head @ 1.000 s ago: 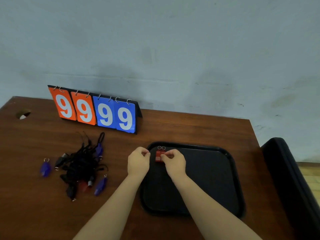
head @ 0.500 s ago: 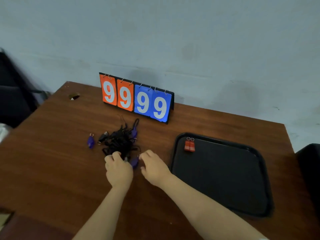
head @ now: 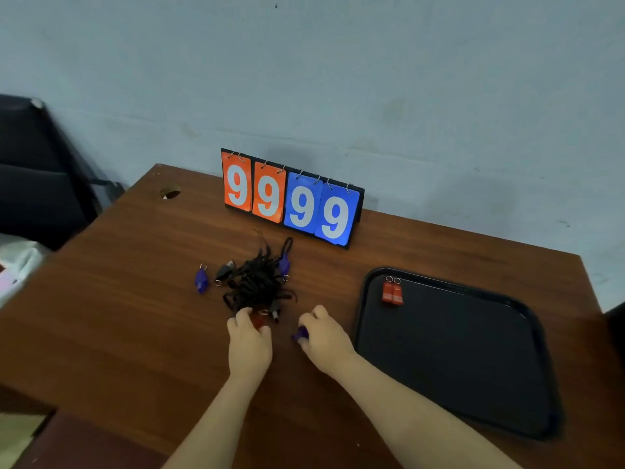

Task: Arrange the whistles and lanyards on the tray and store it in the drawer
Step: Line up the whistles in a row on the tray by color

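I'm seeing my left hand (head: 249,346) pinching a half-hidden red whistle (head: 257,320) at the lanyard tangle (head: 258,282); right hand (head: 325,336) closing on a blue whistle (head: 300,333). Two red whistles (head: 392,293) lying in the tray (head: 527,414) corner, scoreboard (head: 291,201) standing behind.

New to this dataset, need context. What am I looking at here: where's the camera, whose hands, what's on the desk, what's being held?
There is no robot. One wide-angle camera worn on a person's head looks down at their bare hands over a wooden desk. On it are a flip scoreboard reading 9999, a tangled pile of black lanyards with whistles in it, a loose blue whistle, and a black tray with two red whistles in its far left corner. The left hand pinches a red whistle at the pile's near edge; the right hand has a purple whistle in its grip.
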